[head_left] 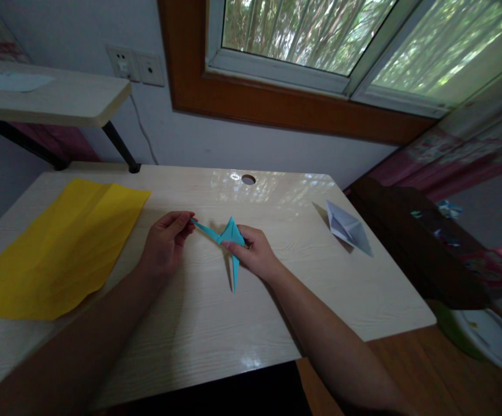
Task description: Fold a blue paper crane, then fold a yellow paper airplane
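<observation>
A folded blue paper (232, 232) is at the middle of the desk (220, 335), between the two hands; the left hand (168, 240) pinches the end of its thin point, which goes toward ten o'clock; the right hand (253, 248) pinches its body between thumb and fingers; another point goes to six o'clock; from it, a yellow sheet (69, 242) lies at nine o'clock, a folded white paper (346, 226) at three.
</observation>
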